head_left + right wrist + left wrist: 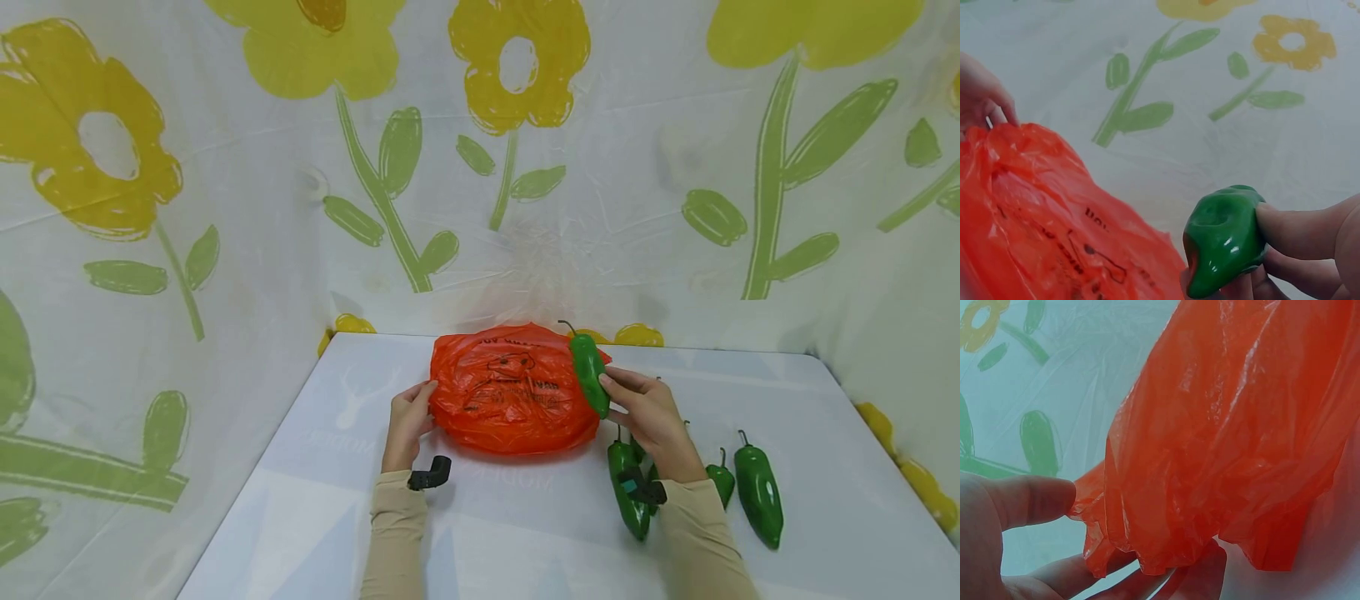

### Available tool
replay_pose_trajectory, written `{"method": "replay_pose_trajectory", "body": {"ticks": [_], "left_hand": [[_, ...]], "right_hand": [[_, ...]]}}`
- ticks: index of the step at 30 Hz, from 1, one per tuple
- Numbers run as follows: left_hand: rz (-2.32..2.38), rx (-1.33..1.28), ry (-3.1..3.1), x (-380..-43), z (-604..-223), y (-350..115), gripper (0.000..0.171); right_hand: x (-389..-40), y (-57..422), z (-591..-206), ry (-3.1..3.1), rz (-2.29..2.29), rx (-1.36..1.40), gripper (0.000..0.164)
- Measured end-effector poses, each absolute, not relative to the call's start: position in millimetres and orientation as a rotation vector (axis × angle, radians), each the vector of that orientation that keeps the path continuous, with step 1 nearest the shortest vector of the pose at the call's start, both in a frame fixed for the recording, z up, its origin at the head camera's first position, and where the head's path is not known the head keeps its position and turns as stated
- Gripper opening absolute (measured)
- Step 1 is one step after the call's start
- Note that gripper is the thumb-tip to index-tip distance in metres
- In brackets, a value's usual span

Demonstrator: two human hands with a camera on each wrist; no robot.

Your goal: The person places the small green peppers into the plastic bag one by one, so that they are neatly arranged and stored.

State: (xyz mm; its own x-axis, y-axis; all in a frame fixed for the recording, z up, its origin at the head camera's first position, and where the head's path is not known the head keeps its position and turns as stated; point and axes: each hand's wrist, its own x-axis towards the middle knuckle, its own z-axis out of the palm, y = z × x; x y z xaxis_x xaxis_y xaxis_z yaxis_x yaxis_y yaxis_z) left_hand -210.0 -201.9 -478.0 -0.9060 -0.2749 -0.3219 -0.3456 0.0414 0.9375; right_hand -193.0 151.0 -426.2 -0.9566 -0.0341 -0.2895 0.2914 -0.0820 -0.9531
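Note:
A red plastic bag point(517, 400) with black print lies puffed out on the white table. My left hand point(409, 421) pinches its left edge between thumb and fingers; the left wrist view shows the crumpled bag point(1210, 456) between them. In my right hand point(651, 421) a green pepper point(589, 373) is held between thumb and fingers, stem up, in front of the bag's right end. The right wrist view shows this pepper's tapered tip point(1225, 240) pointing down toward the camera. Where the bag's opening lies I cannot tell.
Under and beside my right wrist lie several green peppers, among them a long one point(627, 487) and one at the far right point(759, 493); the forearm partly hides others. A flower-printed sheet point(615, 208) rises behind the table point(525, 533) and along both sides.

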Motion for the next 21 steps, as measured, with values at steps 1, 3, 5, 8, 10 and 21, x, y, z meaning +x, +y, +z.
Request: {"method": "replay_pose_trajectory", "body": {"ticks": [1,3,5,8,10,21], "left_hand": [[2.032,-0.664,2.229,-210.0,-478.0,-201.9,0.059],[2.032,-0.666,2.229,-209.9,-478.0,-201.5,0.058],[2.032,-0.667,2.229,-210.1,-478.1,-201.5,0.058],[2.030,-0.670,2.227,-210.4,-477.8,-201.4,0.058],[2.028,-0.673,2.223,-210.9,-477.9,-201.8,0.059],[2.033,-0.684,2.206,-212.3,-477.6,-201.8,0.057]], "right_hand": [[-193.6,148.2,-426.4,1.964,-2.139,0.278,0.062],[-194.4,142.9,-426.6,1.960,-2.141,0.269,0.061],[-194.9,137.6,-426.3,1.961,-2.134,0.266,0.061],[-196.2,129.9,-426.4,1.950,-2.132,0.267,0.058],[-197.7,125.2,-426.9,1.938,-2.133,0.267,0.056],[-206.0,101.4,-433.9,1.866,-2.186,0.255,0.052]]}}
